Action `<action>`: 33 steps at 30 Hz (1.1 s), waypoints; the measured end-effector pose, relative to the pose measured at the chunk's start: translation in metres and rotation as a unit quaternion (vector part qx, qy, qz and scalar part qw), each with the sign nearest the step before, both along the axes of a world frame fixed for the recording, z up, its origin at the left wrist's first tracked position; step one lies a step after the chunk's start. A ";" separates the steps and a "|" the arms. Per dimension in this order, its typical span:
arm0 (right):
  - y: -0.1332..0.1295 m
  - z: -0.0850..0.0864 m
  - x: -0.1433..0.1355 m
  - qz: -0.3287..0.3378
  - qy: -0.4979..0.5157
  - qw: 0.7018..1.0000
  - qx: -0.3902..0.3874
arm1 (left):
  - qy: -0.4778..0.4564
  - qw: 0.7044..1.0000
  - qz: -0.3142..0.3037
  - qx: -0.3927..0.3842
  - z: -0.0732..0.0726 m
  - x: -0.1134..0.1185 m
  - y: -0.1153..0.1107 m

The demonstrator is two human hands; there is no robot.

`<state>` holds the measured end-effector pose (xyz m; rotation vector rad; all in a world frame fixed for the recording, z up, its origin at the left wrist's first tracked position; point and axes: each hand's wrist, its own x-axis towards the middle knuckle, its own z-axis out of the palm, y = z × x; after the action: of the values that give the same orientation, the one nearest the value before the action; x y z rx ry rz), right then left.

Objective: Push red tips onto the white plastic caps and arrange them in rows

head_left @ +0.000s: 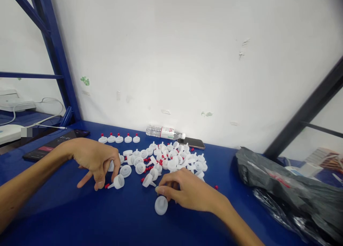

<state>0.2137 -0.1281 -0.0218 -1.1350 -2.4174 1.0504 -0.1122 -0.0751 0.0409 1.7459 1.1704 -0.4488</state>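
**Red-tipped cap at your left fingertips**

The red-tipped cap (pixel 119 181) lies just right of your left hand (pixel 95 156), the nearer one, spout pointing left; whether you grip it, I cannot tell. Your right hand (pixel 190 190) pinches a white cap (pixel 161 205). Loose pile (pixel 171 162) beyond, toward the table's (pixel 128 221) far edge.

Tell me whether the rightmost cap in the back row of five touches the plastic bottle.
Apart. The head view shows it: blue tabletop is visible between the rightmost cap and the left end of the plastic bottle.
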 end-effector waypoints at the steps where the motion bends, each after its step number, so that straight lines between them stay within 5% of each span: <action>1: 0.000 0.001 0.001 0.005 0.004 1.000 -0.021 | 0.007 1.000 0.001 -0.001 -0.002 0.002 -0.001; 5: 0.002 -0.003 0.004 0.035 0.014 0.994 -0.099 | 0.020 1.000 0.002 0.005 -0.011 0.007 -0.001; 12: 0.002 -0.012 -0.002 0.046 0.033 0.997 -0.053 | -0.011 1.000 -0.005 0.018 -0.020 0.008 0.000; 24: -0.003 -0.007 -0.004 0.023 0.059 0.997 -0.047 | -0.135 0.977 0.005 0.163 0.016 0.001 -0.009; 33: -0.009 -0.003 -0.009 0.016 0.085 0.996 -0.010 | -0.336 0.932 0.049 0.129 -0.025 0.058 -0.019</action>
<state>0.2047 -0.1367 -0.0244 -0.9728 -2.3052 1.1345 -0.0542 -0.0944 0.0160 1.8337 0.8263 0.3695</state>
